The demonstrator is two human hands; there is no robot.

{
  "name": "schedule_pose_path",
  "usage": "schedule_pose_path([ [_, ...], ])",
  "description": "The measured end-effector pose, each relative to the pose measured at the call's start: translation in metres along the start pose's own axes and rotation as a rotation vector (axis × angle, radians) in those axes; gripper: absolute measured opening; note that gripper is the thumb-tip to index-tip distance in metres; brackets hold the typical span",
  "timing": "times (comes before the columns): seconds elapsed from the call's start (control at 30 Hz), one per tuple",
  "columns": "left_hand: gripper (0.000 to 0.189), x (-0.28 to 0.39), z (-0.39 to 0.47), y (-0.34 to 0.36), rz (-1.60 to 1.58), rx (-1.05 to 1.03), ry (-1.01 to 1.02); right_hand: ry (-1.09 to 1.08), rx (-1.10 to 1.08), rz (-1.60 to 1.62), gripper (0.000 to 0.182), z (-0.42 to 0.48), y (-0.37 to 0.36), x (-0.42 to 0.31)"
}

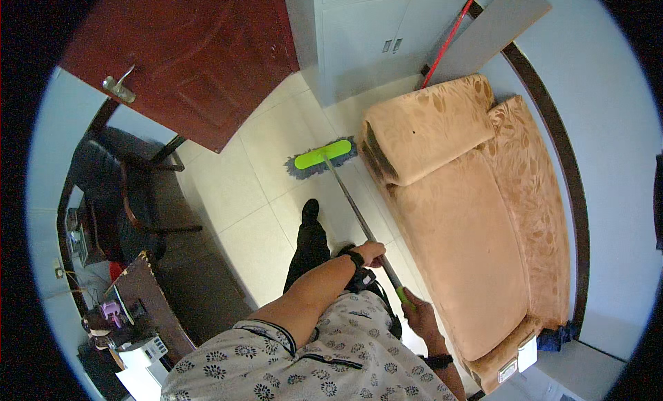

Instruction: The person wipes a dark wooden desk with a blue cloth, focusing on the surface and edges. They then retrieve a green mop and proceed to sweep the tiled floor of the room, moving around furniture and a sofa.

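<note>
A flat mop with a lime-green head (pixel 322 154) and a grey shaggy pad lies on the tiled floor (pixel 248 194), ahead of my shoe. Its long metal pole (pixel 352 201) slants back toward my body. My left hand (pixel 371 254), with a dark band at the wrist, is wrapped around the pole partway up. Farther up, my right hand (pixel 419 313) grips the pole's green handle end near my right hip. This wrist also wears a dark band. The mop head's right end is close to the sofa's front corner.
A tan patterned sofa (pixel 456 245) runs along the right wall. A dark red door (pixel 197 54) stands ajar upper left, beside a grey metal cabinet (pixel 362 38). A red pole (pixel 448 41) and a board (pixel 492 33) lean behind the sofa. At left are a black armchair (pixel 134 209) and a cluttered desk (pixel 150 308).
</note>
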State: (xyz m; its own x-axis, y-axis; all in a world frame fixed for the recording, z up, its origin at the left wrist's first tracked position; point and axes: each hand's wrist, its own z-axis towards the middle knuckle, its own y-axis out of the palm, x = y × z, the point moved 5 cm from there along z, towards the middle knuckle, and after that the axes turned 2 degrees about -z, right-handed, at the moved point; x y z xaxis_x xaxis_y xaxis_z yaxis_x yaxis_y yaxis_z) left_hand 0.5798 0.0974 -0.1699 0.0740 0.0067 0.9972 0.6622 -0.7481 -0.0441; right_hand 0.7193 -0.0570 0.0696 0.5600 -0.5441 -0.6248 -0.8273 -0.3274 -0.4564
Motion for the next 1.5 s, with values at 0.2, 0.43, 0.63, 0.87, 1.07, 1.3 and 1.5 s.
schedule_pose_path([
  [0.2,0.011,-0.013,0.009,-0.025,-0.799,0.574,-0.858,-0.179,0.016,-0.088,0.048,0.083,0.023,-0.028],
  [0.43,0.017,0.022,-0.027,-0.045,-0.78,0.649,-0.877,-0.325,0.039,-0.154,0.051,0.098,0.061,-0.064],
  [0.63,0.013,-0.001,-0.065,-0.012,-0.708,0.212,-0.635,-0.246,-0.051,-0.267,0.056,0.036,0.069,-0.048],
  [0.87,0.018,0.001,-0.144,0.022,-0.994,0.102,-0.962,-0.053,-0.175,-0.166,0.052,-0.071,0.098,-0.034],
  [1.07,0.019,0.0,-0.177,-0.029,-0.74,0.046,-0.726,-0.245,-0.091,-0.138,0.055,-0.059,0.149,-0.066],
  [1.3,0.013,-0.024,-0.207,-0.127,-0.853,0.529,-0.701,-0.312,-0.103,-0.044,0.053,0.041,0.237,-0.124],
  [1.5,0.028,0.039,-0.237,-0.174,-0.695,0.624,-0.698,-0.035,-0.173,0.112,0.048,0.052,0.269,-0.191],
])
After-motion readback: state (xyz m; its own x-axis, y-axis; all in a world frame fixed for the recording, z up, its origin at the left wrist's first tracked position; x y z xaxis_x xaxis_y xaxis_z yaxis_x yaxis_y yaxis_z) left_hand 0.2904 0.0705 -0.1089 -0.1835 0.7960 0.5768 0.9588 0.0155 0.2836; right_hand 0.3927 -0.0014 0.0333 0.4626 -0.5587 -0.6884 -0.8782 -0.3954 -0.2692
